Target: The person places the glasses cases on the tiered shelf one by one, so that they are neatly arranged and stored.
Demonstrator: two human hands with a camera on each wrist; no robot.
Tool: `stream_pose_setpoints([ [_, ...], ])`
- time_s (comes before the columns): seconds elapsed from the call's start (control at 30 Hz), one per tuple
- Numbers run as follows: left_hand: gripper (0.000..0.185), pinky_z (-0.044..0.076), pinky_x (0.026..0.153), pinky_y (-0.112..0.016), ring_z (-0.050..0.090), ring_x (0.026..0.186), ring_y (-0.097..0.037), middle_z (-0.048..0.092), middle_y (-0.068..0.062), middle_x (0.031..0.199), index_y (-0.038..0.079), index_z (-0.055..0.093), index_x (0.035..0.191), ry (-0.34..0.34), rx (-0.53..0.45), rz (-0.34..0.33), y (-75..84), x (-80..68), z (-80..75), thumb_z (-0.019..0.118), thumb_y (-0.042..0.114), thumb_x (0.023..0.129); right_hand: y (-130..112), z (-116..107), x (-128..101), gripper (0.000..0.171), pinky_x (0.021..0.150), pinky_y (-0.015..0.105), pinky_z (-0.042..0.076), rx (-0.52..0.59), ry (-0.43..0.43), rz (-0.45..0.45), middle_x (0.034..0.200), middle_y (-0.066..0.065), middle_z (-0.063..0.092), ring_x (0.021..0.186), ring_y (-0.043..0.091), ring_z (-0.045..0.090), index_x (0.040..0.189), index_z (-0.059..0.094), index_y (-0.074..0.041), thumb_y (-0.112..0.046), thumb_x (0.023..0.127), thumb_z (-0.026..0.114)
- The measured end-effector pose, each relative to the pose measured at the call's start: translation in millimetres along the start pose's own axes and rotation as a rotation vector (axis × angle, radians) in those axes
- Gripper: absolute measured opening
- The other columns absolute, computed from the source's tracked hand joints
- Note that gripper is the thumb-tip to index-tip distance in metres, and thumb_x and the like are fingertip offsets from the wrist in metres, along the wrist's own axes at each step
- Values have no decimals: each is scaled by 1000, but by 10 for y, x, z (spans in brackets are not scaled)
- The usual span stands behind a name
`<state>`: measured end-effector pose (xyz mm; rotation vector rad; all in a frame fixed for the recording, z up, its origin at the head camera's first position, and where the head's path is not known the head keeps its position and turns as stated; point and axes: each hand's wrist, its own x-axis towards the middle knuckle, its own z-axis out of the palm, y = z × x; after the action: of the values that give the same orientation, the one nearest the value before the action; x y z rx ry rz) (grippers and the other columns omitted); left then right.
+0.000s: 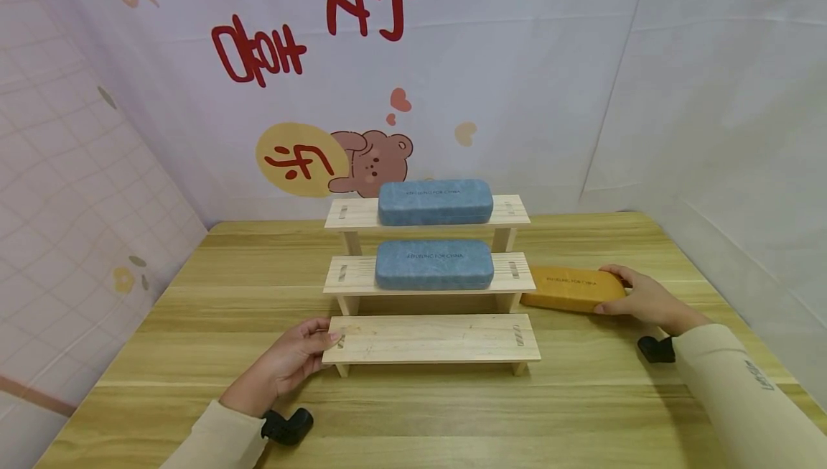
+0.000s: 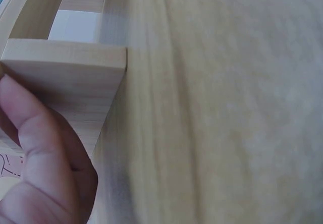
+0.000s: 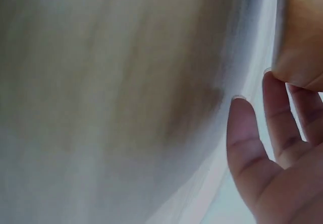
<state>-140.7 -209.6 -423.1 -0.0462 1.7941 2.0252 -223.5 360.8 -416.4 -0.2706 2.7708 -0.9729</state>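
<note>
A three-step wooden stand sits mid-table. My left hand grips the left end of its lowest step, thumb on top; in the left wrist view the fingers lie against the step's end and leg. My right hand holds the right end of a yellow glasses case, thumb on the near side and fingers behind. The case's left end reaches the stand's middle step. In the right wrist view, fingertips meet the case's edge. Blue glasses cases lie on the top step and middle step.
The stand and yellow case share a wood-grain table. Behind it hangs a white cloth backdrop printed with red characters and a bear, and another cloth hangs at the left. Black wrist devices project from both sleeves.
</note>
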Motion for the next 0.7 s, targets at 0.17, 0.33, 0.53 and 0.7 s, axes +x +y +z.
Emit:
stream_pose_setpoints([
  [0.17,51,54,80,-26,63,91,-11,59,-4,106,-13,28,135,-2,2,1,3,-3,3,56,8,98,-62,-21,-45,80,81,35,40,8,38,-8,126,29,49,106,32,49,141,36,4,-30,81,77],
  [0.33,53,54,80,-26,63,91,-11,58,-5,107,-13,27,136,-1,1,-2,7,-4,3,56,8,98,-118,-43,-89,80,79,31,43,-6,64,-5,126,29,49,106,32,49,141,38,3,-33,82,77],
  [0.53,53,54,80,-26,64,91,-11,59,-5,106,-13,27,136,2,-6,-3,11,-3,10,56,8,97,-149,-82,-173,82,73,28,47,13,101,4,130,31,46,107,34,49,144,36,0,-33,82,77],
  [0.7,54,54,80,-26,63,91,-11,59,-4,106,-13,27,136,4,-5,-3,12,-1,14,57,8,97,-146,-141,-264,82,72,26,47,17,133,-7,132,31,45,110,38,49,145,34,1,-32,83,77],
])
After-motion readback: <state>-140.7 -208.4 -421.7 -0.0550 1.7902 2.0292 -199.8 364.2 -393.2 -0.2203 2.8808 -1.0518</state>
